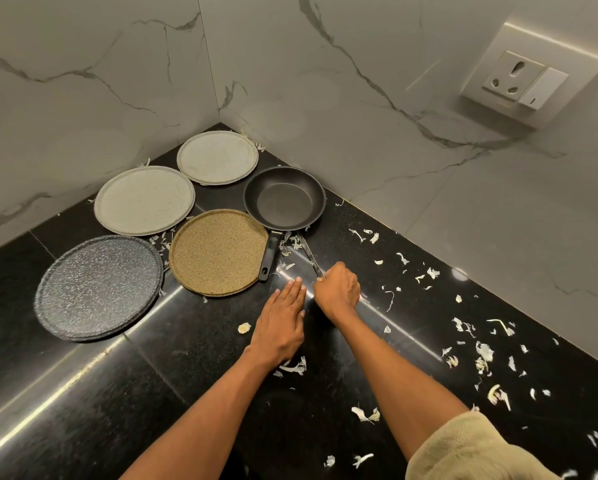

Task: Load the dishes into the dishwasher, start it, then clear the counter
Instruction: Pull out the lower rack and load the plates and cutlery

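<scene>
Glossy black stone counter (82,393), four round speckled plates (217,251) centre-left, black nonstick pan (284,198), left hand (280,323) flat with straight fingers, right hand (339,289) gripping slim metal utensil (309,252), papery white peels (483,355) scattered right.

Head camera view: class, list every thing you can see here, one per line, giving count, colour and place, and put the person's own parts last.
plates: four; two pale grey toward the corner, one tan, one dark speckled at the left; flat on the counter.
frying pan: one, black, right of the plates, handle toward the person.
knife: one, dark metal blade, lying near the pan.
peel scraps: many, whitish, scattered over the right of the counter.
counter: one, glossy black.
wall socket: one, white, on the marble wall at right.
hands: left hand flat on the counter; right hand grips the knife.
</scene>
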A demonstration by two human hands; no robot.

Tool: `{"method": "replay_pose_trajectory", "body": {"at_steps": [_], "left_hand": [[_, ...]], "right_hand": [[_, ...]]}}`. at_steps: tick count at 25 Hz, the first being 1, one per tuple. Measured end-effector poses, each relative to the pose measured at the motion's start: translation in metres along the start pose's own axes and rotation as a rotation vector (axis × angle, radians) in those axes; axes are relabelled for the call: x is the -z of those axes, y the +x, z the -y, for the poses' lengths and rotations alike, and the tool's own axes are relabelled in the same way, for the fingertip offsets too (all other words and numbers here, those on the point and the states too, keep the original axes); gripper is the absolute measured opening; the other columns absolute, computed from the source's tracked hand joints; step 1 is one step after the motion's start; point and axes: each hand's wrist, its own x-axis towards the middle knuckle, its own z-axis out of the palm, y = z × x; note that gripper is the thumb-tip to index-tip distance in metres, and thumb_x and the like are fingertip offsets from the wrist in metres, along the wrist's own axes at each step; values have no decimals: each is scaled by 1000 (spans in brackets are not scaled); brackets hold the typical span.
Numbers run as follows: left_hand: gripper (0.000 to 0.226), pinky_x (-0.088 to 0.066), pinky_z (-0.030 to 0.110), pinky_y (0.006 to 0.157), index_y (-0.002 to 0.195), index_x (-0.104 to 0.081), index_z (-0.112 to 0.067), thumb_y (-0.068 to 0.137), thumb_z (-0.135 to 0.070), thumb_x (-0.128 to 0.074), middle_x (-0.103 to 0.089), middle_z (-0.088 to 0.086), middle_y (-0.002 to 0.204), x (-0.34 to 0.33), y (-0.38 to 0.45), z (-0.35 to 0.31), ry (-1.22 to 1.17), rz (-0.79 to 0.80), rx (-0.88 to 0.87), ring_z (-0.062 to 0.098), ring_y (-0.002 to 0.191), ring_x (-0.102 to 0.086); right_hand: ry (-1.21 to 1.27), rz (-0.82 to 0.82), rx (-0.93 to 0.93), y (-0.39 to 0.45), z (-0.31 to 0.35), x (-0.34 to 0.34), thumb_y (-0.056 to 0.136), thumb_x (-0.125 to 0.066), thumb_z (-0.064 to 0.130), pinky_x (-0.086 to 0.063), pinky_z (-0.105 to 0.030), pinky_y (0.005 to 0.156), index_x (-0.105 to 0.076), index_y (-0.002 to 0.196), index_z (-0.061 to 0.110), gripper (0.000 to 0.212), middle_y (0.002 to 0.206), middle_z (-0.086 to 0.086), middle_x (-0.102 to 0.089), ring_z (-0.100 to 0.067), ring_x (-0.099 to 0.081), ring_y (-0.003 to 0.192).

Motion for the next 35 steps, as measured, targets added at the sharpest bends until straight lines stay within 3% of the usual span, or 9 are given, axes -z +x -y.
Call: {"method": "replay_pose_trajectory", "body": {"at_steps": [4,8,11,13,16,18,22,27,35], "left_hand": [[63,-5,30,125,158,-19,-15,101,-24,-43,-13,1,166,9,2,-2,-86,23,17,12,153,-7],[63,-30,34,119,153,-32,-9,94,-4,-52,-36,10,157,27,0,-13,-225,-111,11,21,146,-32],[56,-47,35,104,139,-50,-1,85,10,-59,-53,15,136,38,-10,-23,-82,-309,-153,27,126,-51],[48,-53,36,91,125,-60,-3,79,10,-66,-60,11,120,41,-16,-26,-2,-340,-214,26,110,-56],[22,-51,37,68,91,-70,-10,76,4,-76,-61,2,93,42,-25,-26,43,-318,-217,22,86,-55],[11,-50,39,59,79,-72,-11,77,-3,-79,-61,1,83,42,-36,-30,23,-292,-246,22,78,-55],[8,-50,37,53,80,-77,-14,76,-10,-82,-64,0,81,35,-59,-48,2,-191,-337,24,78,-59],[17,-50,37,54,83,-77,-16,76,0,-77,-65,1,82,13,-92,-76,5,-72,-391,26,82,-60],[27,-54,40,61,82,-77,-15,68,7,-70,-67,5,84,-13,-173,-133,-8,0,-398,32,86,-63]], "right_hand": [[51,-78,88,-24,-16,6,86,-67,14,-48,-38,87,-68,95,15,9,101,-5,-66,-26,-58,102],[45,-194,200,-60,-37,11,81,-66,3,-38,-30,76,-69,84,15,13,89,0,-62,-22,-54,91],[43,-299,312,-88,-54,17,78,-70,-3,-41,-30,73,-72,81,13,17,81,1,-63,-20,-55,82],[27,-360,386,-104,-66,24,77,-75,-3,-40,-29,70,-72,78,13,16,76,1,-61,-19,-53,76],[8,-414,461,-124,-82,35,74,-78,-3,-36,-28,66,-70,74,13,18,71,1,-56,-20,-49,71],[-6,-440,473,-136,-95,41,72,-79,-5,-32,-28,65,-69,73,14,21,71,1,-55,-20,-48,70],[-26,-452,449,-169,-129,51,72,-78,-4,-31,-28,65,-71,76,14,20,73,1,-57,-21,-50,72],[-26,-454,386,-210,-175,56,73,-77,-5,-42,-35,65,-70,75,14,21,72,1,-55,-21,-49,71],[21,-477,298,-293,-241,66,75,-77,-3,-26,-23,68,-71,76,15,19,73,2,-56,-18,-48,71]]}}
